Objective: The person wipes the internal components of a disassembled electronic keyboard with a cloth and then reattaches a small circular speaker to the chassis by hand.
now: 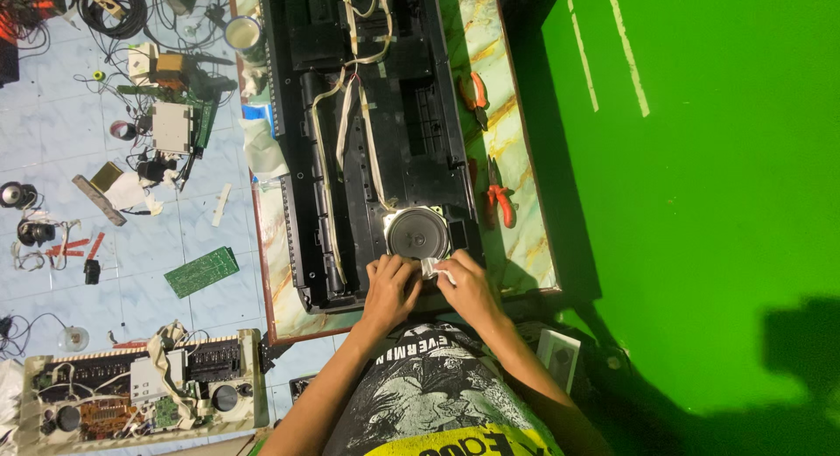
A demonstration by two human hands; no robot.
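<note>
No packages, labels, signs or screens are being shown clearly anywhere around the black casing [367, 132].

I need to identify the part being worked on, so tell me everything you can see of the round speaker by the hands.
The round speaker is a dark grey cone with a small centre dome, set in a pale, squarish metal-looking frame. It lies face up at the near end of the long black open casing, which rests on the marbled table. Flat pale ribbon cables run down toward it. The left hand and right hand sit at its near edge, the right holding a small silvery piece.
</note>
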